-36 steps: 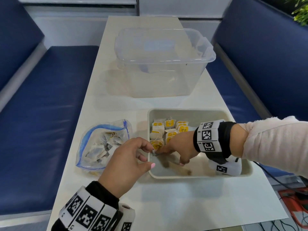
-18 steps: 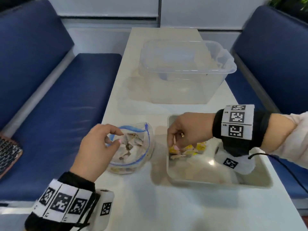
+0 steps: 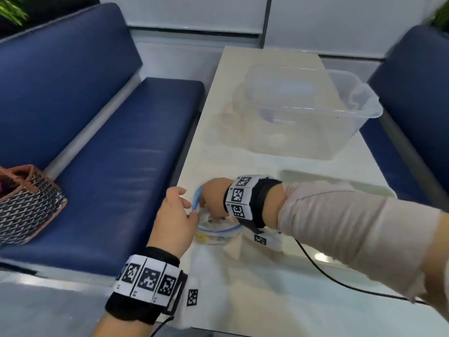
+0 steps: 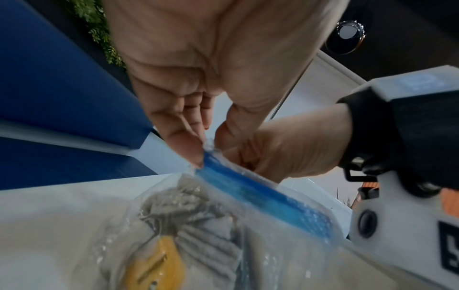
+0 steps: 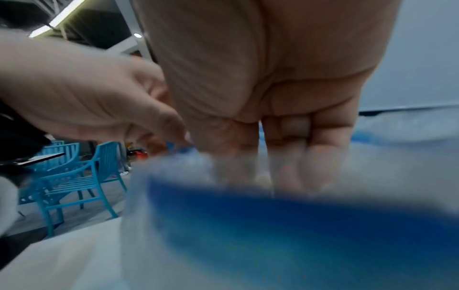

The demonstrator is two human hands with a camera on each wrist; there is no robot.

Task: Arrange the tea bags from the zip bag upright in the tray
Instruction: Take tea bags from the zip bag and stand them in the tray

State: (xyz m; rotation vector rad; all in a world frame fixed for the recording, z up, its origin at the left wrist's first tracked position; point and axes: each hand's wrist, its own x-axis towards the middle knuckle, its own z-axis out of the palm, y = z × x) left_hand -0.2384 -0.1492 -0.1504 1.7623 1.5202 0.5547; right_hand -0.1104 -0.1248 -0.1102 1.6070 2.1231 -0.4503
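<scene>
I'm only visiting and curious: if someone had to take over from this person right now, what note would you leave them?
Left hand: pinches the blue rim of the zip bag, holding it open on the table.
Right hand: fingers reach down into the bag; whether they have a tea bag yet is hidden.
Tea bags: several remain in the bag.
Tray: to the right, mostly hidden behind the right arm; its contents cannot be seen now.
Left: lift out each remaining tea bag and stand it upright in the tray.
</scene>
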